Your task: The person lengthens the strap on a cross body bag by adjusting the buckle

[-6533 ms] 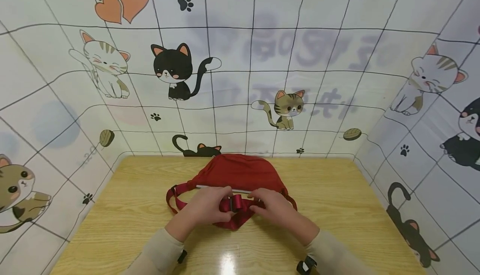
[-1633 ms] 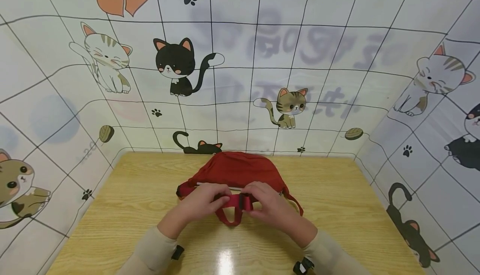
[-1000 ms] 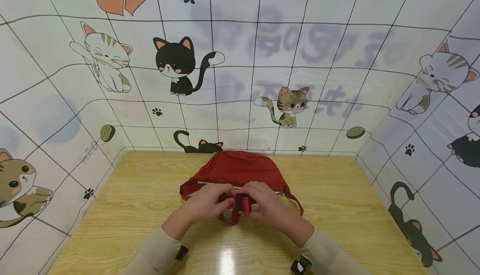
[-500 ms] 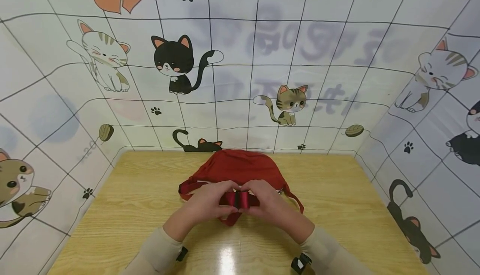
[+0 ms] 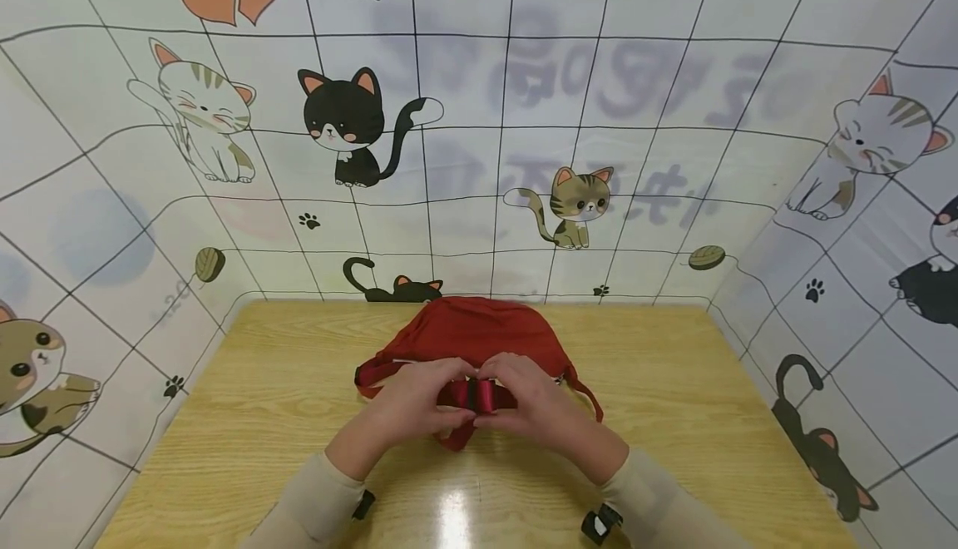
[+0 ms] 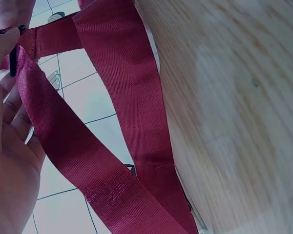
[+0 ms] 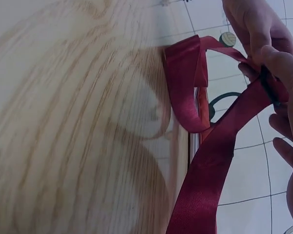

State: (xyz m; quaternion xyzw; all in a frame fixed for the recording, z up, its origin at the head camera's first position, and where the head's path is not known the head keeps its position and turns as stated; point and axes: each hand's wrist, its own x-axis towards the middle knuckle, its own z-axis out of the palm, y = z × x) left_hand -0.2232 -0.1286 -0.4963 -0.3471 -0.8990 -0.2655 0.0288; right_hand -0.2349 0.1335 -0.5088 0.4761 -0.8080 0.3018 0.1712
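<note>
A red waist bag (image 5: pixel 479 333) lies on the table, its crimson webbing strap (image 5: pixel 486 397) gathered at the front. My left hand (image 5: pixel 412 399) pinches the strap between thumb and fingers beside a black strap slider (image 7: pixel 268 85). From the other side my right hand (image 5: pixel 535 403) grips the webbing at the same slider, thumb pressed near it in the right wrist view. Both hands meet almost fingertip to fingertip. Loops of strap (image 6: pixel 102 165) hang below the fingers in the left wrist view. Fingers partly cover the slider.
The wooden table (image 5: pixel 674 416) runs back to a white cloth wall (image 5: pixel 464 116) printed with cats and grid lines. More strap (image 5: pixel 367 374) curls at the bag's left end, and another length (image 5: pixel 587 395) trails at its right.
The strap loop at the bag's left has drawn in closer. The slider shifted right, then back between the hands. My hands have come together, the left moving right over the last second or so.
</note>
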